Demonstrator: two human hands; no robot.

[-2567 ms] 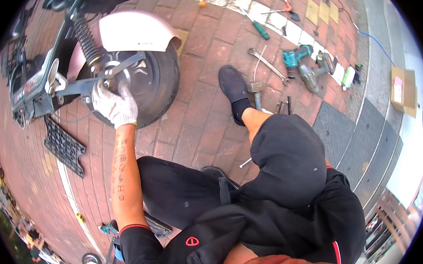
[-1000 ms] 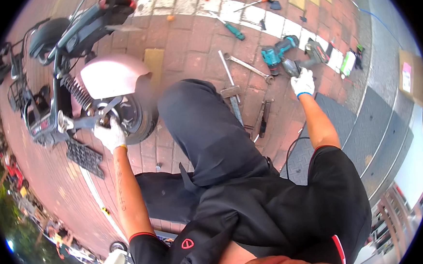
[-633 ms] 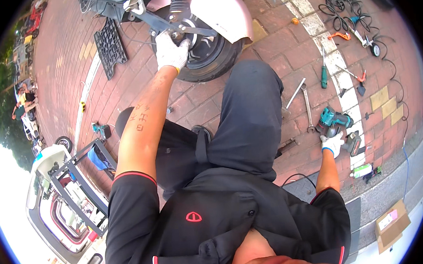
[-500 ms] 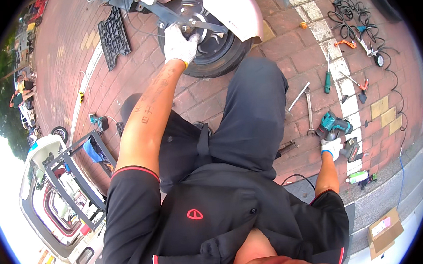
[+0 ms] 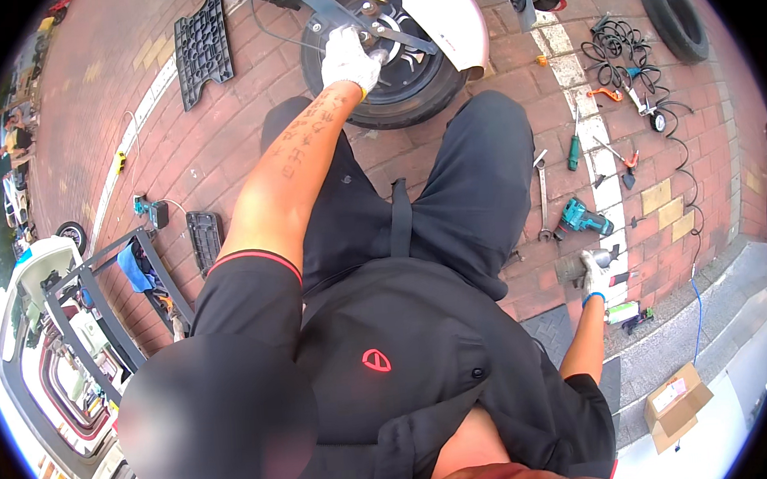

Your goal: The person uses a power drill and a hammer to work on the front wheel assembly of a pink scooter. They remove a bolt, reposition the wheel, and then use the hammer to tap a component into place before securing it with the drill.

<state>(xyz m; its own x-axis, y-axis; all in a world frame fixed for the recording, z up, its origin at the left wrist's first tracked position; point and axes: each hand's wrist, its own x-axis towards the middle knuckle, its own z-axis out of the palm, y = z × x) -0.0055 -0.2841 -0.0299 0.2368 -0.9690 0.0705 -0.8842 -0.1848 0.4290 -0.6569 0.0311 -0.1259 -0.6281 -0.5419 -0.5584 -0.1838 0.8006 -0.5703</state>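
Note:
My left hand (image 5: 351,61), in a white glove, is closed at the hub of a scooter wheel (image 5: 424,105), beside the metal swingarm (image 5: 317,15). What its fingers grip is hidden. Out to the right, my gloved right hand (image 5: 595,275) is wrapped round a grey and black power tool (image 5: 571,269), low over the paving. Just beyond that tool lies a teal cordless impact driver (image 5: 585,217). A combination wrench (image 5: 544,202) rests to its left.
A pink fender (image 5: 454,24) covers part of the wheel. Farther right lie a green-handled screwdriver (image 5: 574,150), a coiled air hose (image 5: 613,50) and a loose tyre (image 5: 674,18). A black plastic panel (image 5: 203,50) is at far left, a cardboard box (image 5: 677,406) at lower right.
My right hand has drawn back from beside the teal driver, now with the grey power tool in it. My left hand stays at the hub. The whole view has shifted a little.

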